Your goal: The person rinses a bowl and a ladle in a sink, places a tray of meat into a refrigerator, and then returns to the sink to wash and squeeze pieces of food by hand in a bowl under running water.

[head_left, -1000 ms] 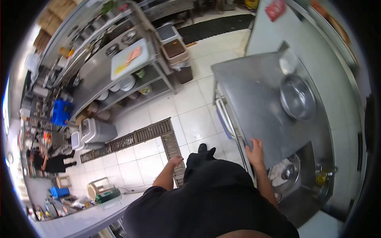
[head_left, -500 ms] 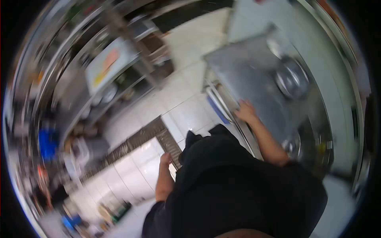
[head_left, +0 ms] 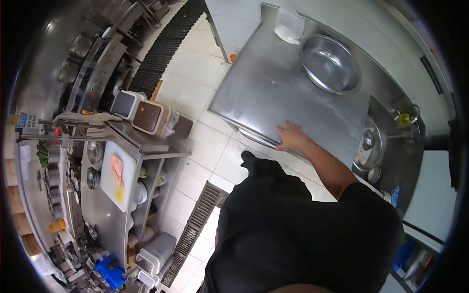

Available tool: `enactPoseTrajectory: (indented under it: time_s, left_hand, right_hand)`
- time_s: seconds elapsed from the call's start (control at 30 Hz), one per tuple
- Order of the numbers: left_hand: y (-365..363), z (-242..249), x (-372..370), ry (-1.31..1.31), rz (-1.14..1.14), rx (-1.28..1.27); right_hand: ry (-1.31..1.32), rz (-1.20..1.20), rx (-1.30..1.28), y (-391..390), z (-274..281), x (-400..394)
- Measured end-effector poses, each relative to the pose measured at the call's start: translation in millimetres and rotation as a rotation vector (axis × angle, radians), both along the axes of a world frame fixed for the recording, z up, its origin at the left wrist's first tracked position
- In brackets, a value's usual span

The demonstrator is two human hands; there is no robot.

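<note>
My right hand (head_left: 291,136) is spread over the near edge of a steel table (head_left: 264,93), its fingers apart and nothing in them. Farther back on that table stands a large steel bowl (head_left: 330,64), and beside it a clear plastic bag (head_left: 289,26) with something white in it. A sink (head_left: 369,151) holding metalware lies to the right of the hand. My left hand is out of sight, hidden behind or beside my dark clothing.
On the left, a steel counter (head_left: 101,219) carries a white cutting board (head_left: 128,172) with a piece of pink meat (head_left: 117,168). Lidded bins (head_left: 149,117) stand at its far end. A floor drain (head_left: 198,219) and a black mat (head_left: 163,49) lie on the tiles.
The view has turned and sharpened, with the steel table and bowl now more fully in sight. My left hand has gone out of view. My right hand remains at the table edge.
</note>
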State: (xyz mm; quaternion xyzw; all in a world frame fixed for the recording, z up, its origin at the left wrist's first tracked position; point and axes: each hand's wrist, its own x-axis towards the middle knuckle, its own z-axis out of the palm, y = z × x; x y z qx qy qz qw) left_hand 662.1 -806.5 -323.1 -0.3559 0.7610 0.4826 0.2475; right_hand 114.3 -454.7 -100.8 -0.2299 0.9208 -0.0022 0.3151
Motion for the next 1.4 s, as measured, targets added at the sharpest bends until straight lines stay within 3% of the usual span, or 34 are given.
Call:
enactPoseTrajectory:
  time_s: [0.1,0.17,0.2,0.27,0.3,0.33,0.4,0.43,0.47,0.5,0.57,0.6,0.63,0.7,0.73,0.8,0.83,0.93,1.03,1.13,1.23,1.3,1.4]
  left_hand:
    - [-45,26,-26,-0.019,0.092,0.022]
    - [-79,45,-53,0.003,0.211,0.060]
    - [-96,56,-68,0.021,0.300,0.092]
    - [-128,74,-99,0.079,0.451,0.117]
    - [-137,73,-111,0.123,0.547,0.003]
    - [-134,126,-154,-0.022,0.539,-0.033]
    - [-161,112,-166,0.142,0.622,-0.048]
    - [-160,130,-186,0.114,0.624,-0.116]
    - [-162,135,-199,0.185,0.636,-0.162]
    - [-165,138,-210,0.308,0.542,-0.249]
    - [-162,166,-244,0.325,0.605,-0.168]
    - [-164,175,-256,0.304,0.637,-0.119]
    - [-166,181,-266,0.340,0.620,-0.144]
    - [-174,200,-288,0.388,0.562,-0.150]
    - [-182,206,-299,0.379,0.527,-0.133]
    - [-204,218,-330,0.369,0.517,-0.037]
    - [-216,219,-350,0.407,0.513,-0.017]
    - [-261,215,-420,0.464,0.440,0.098]
    - [-302,231,-497,0.528,0.209,-0.055]
    - [-341,241,-561,0.659,0.042,-0.047]
    - [-383,271,-602,0.657,-0.042,-0.049]
    - [-412,268,-621,0.662,-0.030,0.001]
    - [-453,259,-647,0.594,-0.031,0.013]
  right_hand:
    - [-0.165,-0.018,-0.119,9,-2,-77]
    - [-0.059,-0.227,-0.517,12,36,-155]
    - [0.136,-0.339,-0.420,-13,119,-180]
    - [0.740,-0.315,-0.307,-4,126,-270]
    - [0.822,-0.364,-0.305,2,128,-328]
    - [0.970,-0.373,-0.208,5,134,-371]
    - [1.117,-0.287,-0.145,39,96,-480]
    - [1.145,-0.198,-0.102,57,72,-520]
    - [0.873,-0.373,-0.091,41,94,-522]
    - [0.910,-0.297,-0.024,52,70,-552]
    - [0.963,-0.113,0.111,96,10,-628]
    - [0.816,-0.211,0.167,79,34,-607]
    - [0.919,-0.048,0.229,97,14,-633]
    - [0.998,0.003,0.182,89,27,-630]
    - [1.066,0.148,0.235,91,33,-635]
    - [0.847,-0.211,0.124,28,88,-591]
    - [0.804,-0.350,0.079,-32,143,-530]
    - [0.890,-0.174,-0.134,-51,158,-530]
    - [0.735,-0.304,-0.335,-96,182,-514]
    - [0.567,-0.275,-0.595,-139,189,-492]
    - [0.451,-0.464,-0.598,-229,204,-423]
    - [0.353,-0.613,-0.569,-263,185,-406]
    - [0.232,-0.659,-0.732,-284,137,-388]
